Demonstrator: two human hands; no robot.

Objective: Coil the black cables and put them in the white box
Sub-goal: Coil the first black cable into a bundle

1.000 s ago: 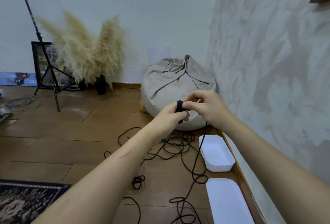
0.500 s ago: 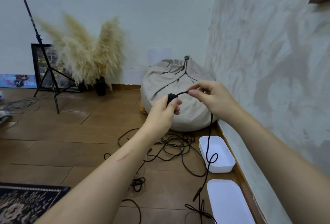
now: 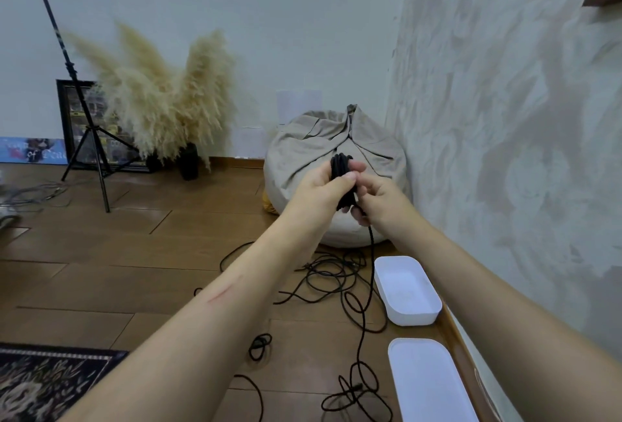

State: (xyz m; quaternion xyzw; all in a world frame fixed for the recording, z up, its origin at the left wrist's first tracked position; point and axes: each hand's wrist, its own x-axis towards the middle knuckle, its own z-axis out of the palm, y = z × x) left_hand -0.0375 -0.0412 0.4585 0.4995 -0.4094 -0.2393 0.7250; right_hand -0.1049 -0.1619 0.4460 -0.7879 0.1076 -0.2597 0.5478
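Wooden floorboards [image 3: 161,253] run up to a pale textured wall [image 3: 505,125], and an open, round-cornered white plastic box [image 3: 413,319] sits on them at its foot. Above and beyond that white box, the left hand [image 3: 321,186] has its grip clenched round a tight coil of thin black cable [image 3: 339,168], thumb across the loops. The right hand [image 3: 382,201], touching it, pinches the same cable where the free tail [image 3: 372,253] drops to the floor just left of the box. More loose black cables [image 3: 328,275] lie tangled left of the box, none inside it. The cord looks light, limp and a little springy, so loops would likely slacken if released. It is best held across the whole bundle, with the tail fed through pinched fingers.
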